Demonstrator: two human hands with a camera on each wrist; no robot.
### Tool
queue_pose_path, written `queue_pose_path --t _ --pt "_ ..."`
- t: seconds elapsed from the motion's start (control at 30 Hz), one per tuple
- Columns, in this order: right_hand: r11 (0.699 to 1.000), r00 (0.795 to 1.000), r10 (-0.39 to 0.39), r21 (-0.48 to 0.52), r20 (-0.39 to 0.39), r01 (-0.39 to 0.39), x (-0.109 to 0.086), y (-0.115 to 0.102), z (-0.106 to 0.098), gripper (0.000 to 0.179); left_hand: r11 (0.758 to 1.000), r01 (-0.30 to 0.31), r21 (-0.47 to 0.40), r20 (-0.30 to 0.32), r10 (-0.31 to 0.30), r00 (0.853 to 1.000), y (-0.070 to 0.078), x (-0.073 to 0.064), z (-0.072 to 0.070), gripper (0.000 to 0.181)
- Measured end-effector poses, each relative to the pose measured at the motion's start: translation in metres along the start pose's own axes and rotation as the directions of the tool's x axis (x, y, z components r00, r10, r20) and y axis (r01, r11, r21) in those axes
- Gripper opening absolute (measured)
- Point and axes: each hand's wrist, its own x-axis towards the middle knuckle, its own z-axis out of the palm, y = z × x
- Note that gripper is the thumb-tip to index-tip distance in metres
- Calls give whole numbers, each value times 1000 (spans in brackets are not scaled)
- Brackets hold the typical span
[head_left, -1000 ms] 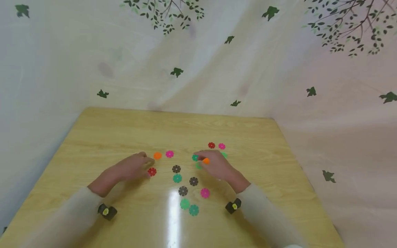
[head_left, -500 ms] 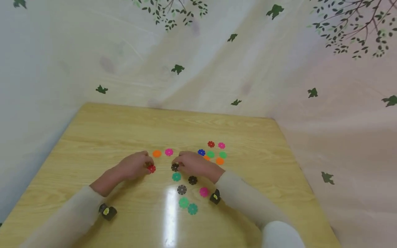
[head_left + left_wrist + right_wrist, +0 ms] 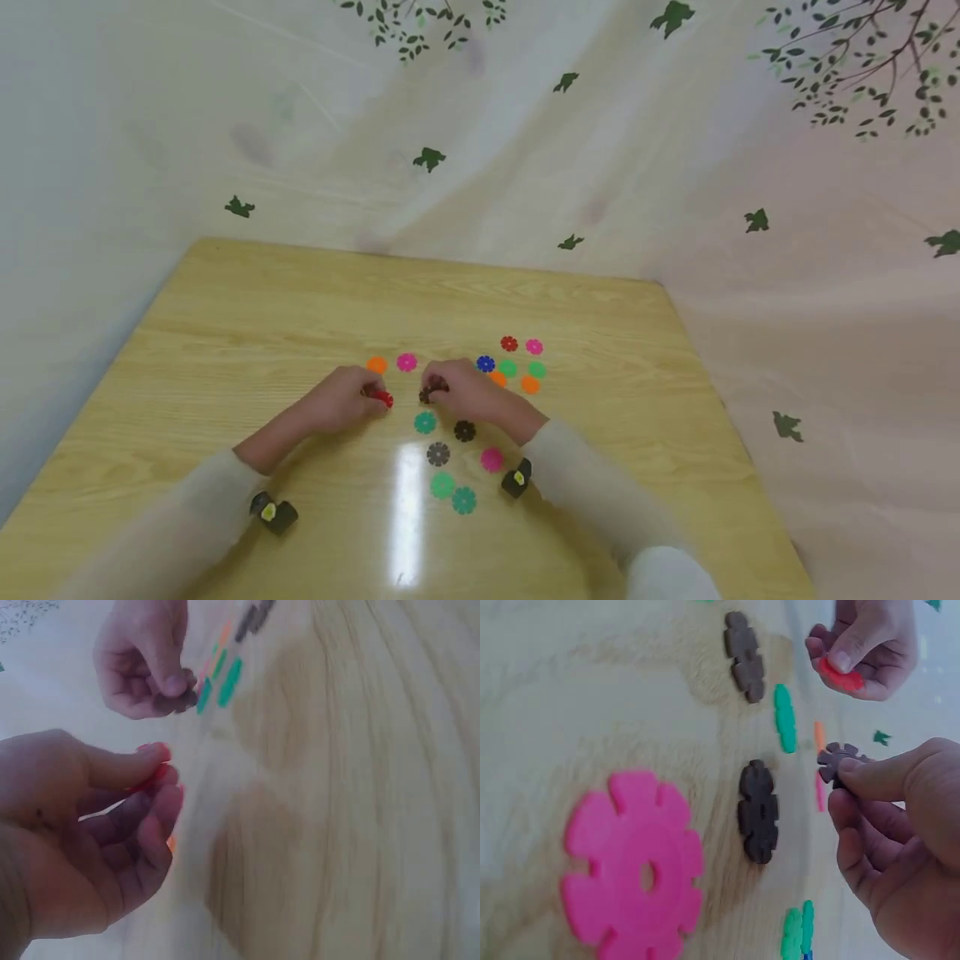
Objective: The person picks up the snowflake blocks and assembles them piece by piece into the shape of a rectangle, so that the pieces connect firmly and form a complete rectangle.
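The left hand (image 3: 339,402) pinches a red notched disc (image 3: 386,398) above the wooden table (image 3: 615,350); to its right, the right hand (image 3: 471,390) pinches a dark brown notched disc (image 3: 831,763). Beyond them, a pink disc (image 3: 407,362) lies right of an orange disc (image 3: 377,364).

Soft light falls from above in the head view, moderately bright, and there's a white glare streak (image 3: 407,517) burning down the glossy tabletop (image 3: 262,317)! Shadows pool beneath the sleeves (image 3: 168,517), whose fabric smears toward the bottom edge. The backdrop (image 3: 315,108) runs cool grey on the left, pinkish on the right, with a broad diagonal shade across it. Over to the left wrist: hazy, washed-out at upper left, distant green disc (image 3: 230,682) blurred, two brown shadows (image 3: 251,870) on the wood. Right wrist: the large pink disc (image 3: 615,855) looks soft-edged.
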Motion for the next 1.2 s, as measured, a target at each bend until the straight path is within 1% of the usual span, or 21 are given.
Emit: queue_pose_path --t 0.03,0.07,0.1,0.17,0.23,0.27,0.33,0.43,0.57,0.67,0.73,0.8,0.97,1.03,1.1,1.2 --pt "999 999 -5 39 -33 6 -3 0 -2 8 998 18 -55 -14 -19 1000 4 0 0 8" --pt "997 998 -3 77 -67 9 -6 0 -3 7 992 48 -116 -21 -51 998 7 0 1 8" --pt "993 995 -5 116 -100 16 -8 0 -4 6 981 76 -178 -26 -82 996 11 0 1 8" --pt "984 986 -18 174 -165 47 -14 -1 -6 5 949 122 -291 -24 -135 991 19 0 1 10" --pt "976 975 -35 202 -221 81 -19 -3 -8 5 915 145 -377 -12 -161 987 25 1 1 14" --pt "973 969 -39 213 -244 92 -21 -4 -8 6 896 159 -415 -3 -176 984 29 1 1 15" --pt "970 959 -54 214 -277 116 -25 -7 -10 7 872 172 -459 10 -188 982 34 2 1 18" --pt "968 950 -76 206 -304 143 -29 -10 -11 9 842 191 -504 26 -206 978 42 3 1 19" --pt "963 934 -124 186 -335 194 -32 -11 -11 9 810 222 -543 36 -241 970 49 5 1 19" --pt "956 919 -162 175 -361 237 -32 -11 -9 8 796 239 -556 43 -260 965 51 6 1 19" --pt "951 912 -179 172 -369 257 -33 -11 -8 7 792 244 -559 45 -265 963 52 6 1 19" --pt "949 912 -184 176 -367 262 -34 -11 -7 7 789 245 -563 49 -264 963 52 6 2 18" --pt "949 921 -181 186 -345 256 -36 -12 -5 8 780 252 -572 49 -275 960 54 7 7 16" --pt "946 916 -204 170 -345 275 -36 -11 -5 8 777 254 -576 46 -279 959 55 8 9 15" --pt "943 907 -233 146 -351 299 -35 -10 -4 8 764 252 -593 45 -282 958 55 9 11 15" --pt "931 886 -281 120 -368 345 -33 -9 -3 7 734 254 -630 43 -293 955 56 10 14 14"
